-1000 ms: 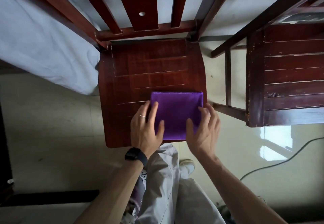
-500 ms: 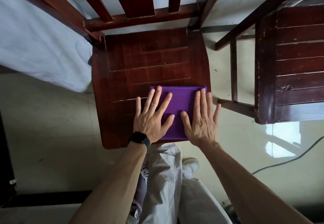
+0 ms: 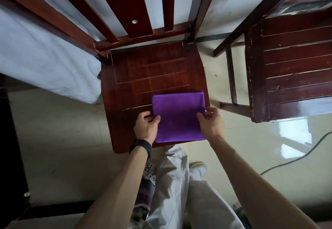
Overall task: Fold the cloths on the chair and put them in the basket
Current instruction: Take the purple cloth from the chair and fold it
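- The purple cloth (image 3: 177, 116) is folded into a tidy rectangle. It lies on the seat of the chair (image 3: 143, 78), toward the seat's front right corner, its near edge just inside the front rim.
- The left hand (image 3: 146, 126) grasps the cloth's left edge, thumb on top of the fabric and fingers curled in at the side (whether they reach under the fold I cannot tell).
- The right hand (image 3: 212, 123) pinches the opposite edge the same way, thumb lying on the cloth and fingers curled beside it at the seat's right rim.
- The 2 hands sit about halfway along the cloth's sides. I cannot tell whether the cloth is raised off the wood at all.
- A black band (image 3: 141, 147) circles the left wrist, just over the seat's front edge.
- White bedding (image 3: 45, 58) hangs to the left of the chair and meets the seat's back left corner.
- A 2nd chair (image 3: 291, 67), dark wood too, stands to the right, with bare floor between them.
- A dark cable (image 3: 296, 157) trails across the floor, well to the right of the chair.
- Pale trousers (image 3: 172, 184) and 1 light shoe (image 3: 198, 167) show just in front of the seat.
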A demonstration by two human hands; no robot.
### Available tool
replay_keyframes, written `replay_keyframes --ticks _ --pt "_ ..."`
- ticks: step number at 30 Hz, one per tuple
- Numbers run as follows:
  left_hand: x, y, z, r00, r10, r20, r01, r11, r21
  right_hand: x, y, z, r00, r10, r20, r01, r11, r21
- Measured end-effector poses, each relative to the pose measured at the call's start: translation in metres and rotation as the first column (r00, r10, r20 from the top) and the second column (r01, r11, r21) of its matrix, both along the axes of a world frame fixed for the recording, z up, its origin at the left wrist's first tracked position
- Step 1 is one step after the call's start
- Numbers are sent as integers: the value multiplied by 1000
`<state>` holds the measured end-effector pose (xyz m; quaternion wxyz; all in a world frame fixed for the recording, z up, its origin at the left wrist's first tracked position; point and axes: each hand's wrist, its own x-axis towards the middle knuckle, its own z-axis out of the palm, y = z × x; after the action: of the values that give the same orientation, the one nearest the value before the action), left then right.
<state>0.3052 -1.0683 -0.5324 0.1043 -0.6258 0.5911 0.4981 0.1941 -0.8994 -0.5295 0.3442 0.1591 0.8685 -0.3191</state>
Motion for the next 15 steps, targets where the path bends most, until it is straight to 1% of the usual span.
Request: replay_keyframes --ticks 3,7,9,12,15 --pt "-2 -13 -3 1000 0 -8 1 991 137 -13 1 -3 993 -32 115 33 999 -11" --pt "-2 -30 1 998 -13 -58 29 961 276 -21 12 -6 970 -84 229 123 980 -159" --pt "-1 -33 6 995 1 -100 31 948 317 -21 18 -5 967 -72 245 129 965 -227" --pt "1 -30 19 985 79 -151 -10 910 415 -16 26 0 961 -73 266 154 942 -299" --pt "-1 -22 38 978 52 -202 51 881 470 -10 40 18 937 -109 331 237 895 -378"
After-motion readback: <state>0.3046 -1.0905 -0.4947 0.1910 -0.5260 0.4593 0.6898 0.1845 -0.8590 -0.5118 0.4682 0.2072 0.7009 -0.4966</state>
